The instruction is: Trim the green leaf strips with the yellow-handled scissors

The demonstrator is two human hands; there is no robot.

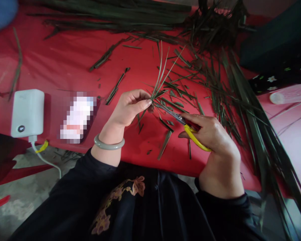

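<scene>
My left hand [129, 108] pinches a small bunch of thin green leaf strips [162, 72] that fan up and away from the fingertips. My right hand [214, 142] grips yellow-handled scissors [190, 131], whose metal blades point left and meet the strips just beside my left thumb. Both hands hover over a table with a red cloth [70, 60]. A pale green bangle [109, 143] circles my left wrist. Cut leaf scraps [165, 142] lie on the cloth below the hands.
A white power bank [27, 112] with a cable sits at the left edge, next to a blurred-out flat object [77, 117]. Long dark palm leaves [243, 100] pile across the back and down the right side. A dark floral fabric [278, 77] lies far right.
</scene>
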